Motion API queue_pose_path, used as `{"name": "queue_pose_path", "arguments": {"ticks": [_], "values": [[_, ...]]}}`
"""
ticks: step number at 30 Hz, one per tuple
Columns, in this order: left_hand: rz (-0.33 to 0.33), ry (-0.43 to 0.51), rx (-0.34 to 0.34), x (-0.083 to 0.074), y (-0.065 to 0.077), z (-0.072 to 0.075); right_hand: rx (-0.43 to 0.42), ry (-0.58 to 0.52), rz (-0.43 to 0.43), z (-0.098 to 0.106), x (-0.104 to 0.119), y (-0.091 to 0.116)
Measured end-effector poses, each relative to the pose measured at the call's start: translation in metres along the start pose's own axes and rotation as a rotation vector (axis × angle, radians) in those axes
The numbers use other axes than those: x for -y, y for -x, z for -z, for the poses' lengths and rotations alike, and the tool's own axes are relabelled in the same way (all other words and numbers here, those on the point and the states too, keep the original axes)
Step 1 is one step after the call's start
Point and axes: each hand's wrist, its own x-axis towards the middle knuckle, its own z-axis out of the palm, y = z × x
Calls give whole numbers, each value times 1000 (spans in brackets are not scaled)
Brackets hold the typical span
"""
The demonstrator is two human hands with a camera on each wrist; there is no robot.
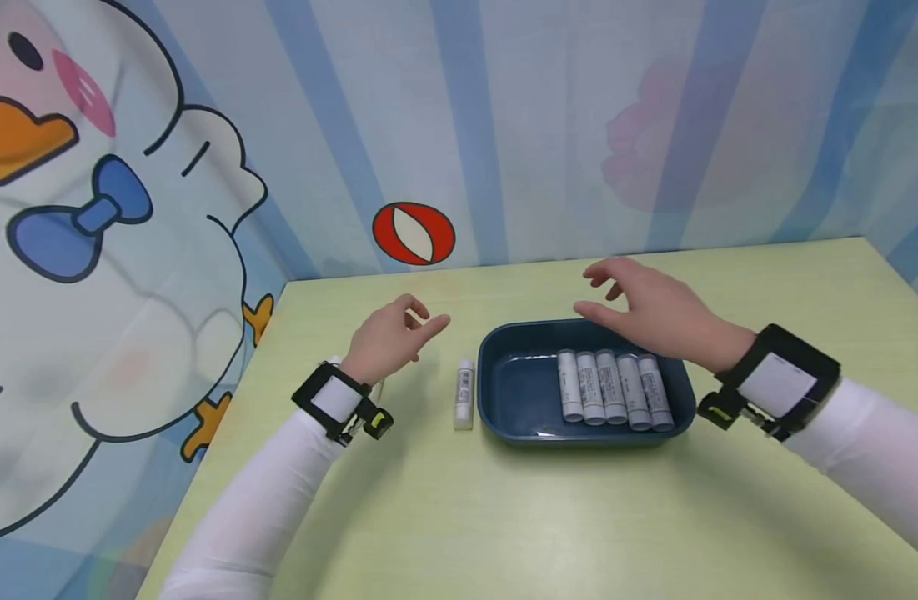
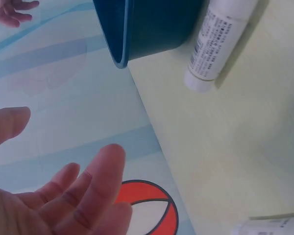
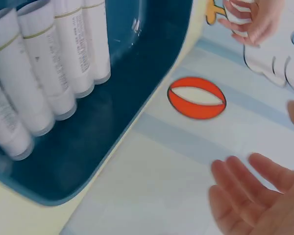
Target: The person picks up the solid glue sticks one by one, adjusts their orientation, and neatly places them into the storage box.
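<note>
Several white glue sticks (image 1: 611, 387) with printed labels lie side by side in the right part of a dark blue tray (image 1: 519, 421). One more glue stick (image 1: 464, 396) lies on the table just left of the tray. Part of another glue stick (image 2: 274, 226) shows at the lower edge of the left wrist view; in the head view my left wrist mostly hides it. My left hand (image 1: 391, 337) hovers left of the tray, fingers loosely bent and holding nothing. Above the tray's far right rim, my right hand (image 1: 646, 307) is also free, thumb and fingers apart.
The pale yellow table (image 1: 564, 517) ends at the back against a striped cloth backdrop (image 1: 534, 125). A printed duck (image 1: 128, 333) and a red and white ball (image 1: 413, 233) are pictures on the cloth.
</note>
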Motion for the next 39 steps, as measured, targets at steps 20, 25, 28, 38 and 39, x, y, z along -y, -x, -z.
{"name": "queue_pose_path", "arguments": {"ticks": [20,25,28,38,39], "values": [[-45,-628,18,11,-18,-53,-189,-156,-24,-14,-68,50],[-45,-611,81,6,-23,-61,-193,-146,-18,-16,-75,53],[-15,-577,143,5,-23,-66,-200,-144,-14,-18,-76,54],[11,-481,181,5,-20,-75,-216,-148,-1,-18,-76,57],[11,-473,183,5,-20,-75,-214,-148,-4,-17,-76,57]]}}
